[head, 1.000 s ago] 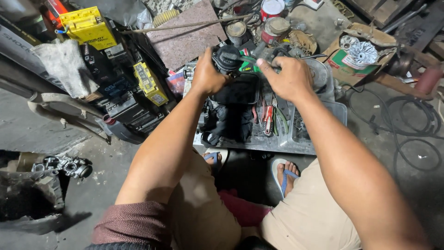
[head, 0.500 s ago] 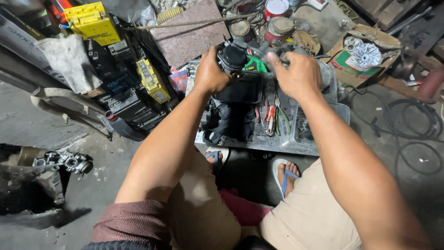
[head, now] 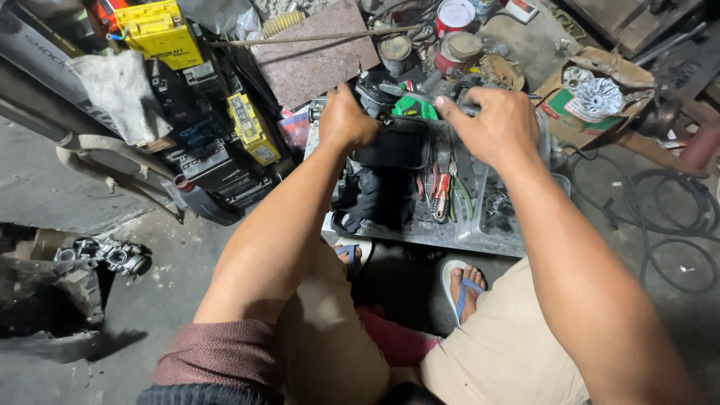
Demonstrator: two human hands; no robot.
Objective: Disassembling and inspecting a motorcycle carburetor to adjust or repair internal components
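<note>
A grey concrete floor (head: 90, 195) is stretching across the workshop, dusty and stained. Yellow and black batteries (head: 161, 30) are crowding the upper left beside a rusty metal sheet (head: 315, 56). Black cables (head: 675, 225) are coiling at right. Light is falling dimly, leaving dark corners.

Tool-filled metal tray (head: 420, 234) on concrete floor (head: 187, 262)

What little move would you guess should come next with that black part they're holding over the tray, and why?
Probably keep the left hand steady on the black part while the right hand works its tool at the top edge. Both hands already sit on it above the tool tray, so bracing looks sensible.
</note>
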